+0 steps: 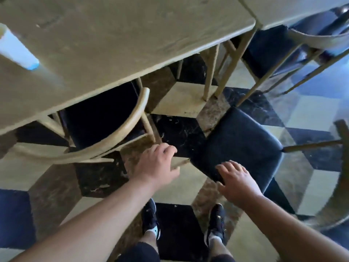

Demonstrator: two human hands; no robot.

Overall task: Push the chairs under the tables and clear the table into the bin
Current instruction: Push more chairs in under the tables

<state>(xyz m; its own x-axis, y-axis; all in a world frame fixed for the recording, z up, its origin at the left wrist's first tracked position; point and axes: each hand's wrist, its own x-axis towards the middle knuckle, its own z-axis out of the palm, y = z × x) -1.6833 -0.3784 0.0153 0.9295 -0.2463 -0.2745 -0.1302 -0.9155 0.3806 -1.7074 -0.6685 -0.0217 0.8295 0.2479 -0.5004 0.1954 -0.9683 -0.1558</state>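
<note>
A chair with a dark padded seat [239, 140] stands pulled out from the pale wooden table [122, 35], turned at an angle on the floor. My right hand [238, 180] lies on the near corner of that seat, fingers spread and gripping nothing. Just left of the seat hovers my left hand [156, 163], fingers loosely curled downward and holding nothing. Another chair [105, 140] with a curved wooden back rail sits tucked under the table at the left. A white paper cup [17, 50] lies on the tabletop at the far left.
A third chair [311, 38] stands at the top right beside a second table [294, 8]. The floor is patterned in black, brown and cream tiles [181, 99]. My feet [151, 218] are close behind the pulled-out chair. A blurred curved rail [338, 186] runs along the right edge.
</note>
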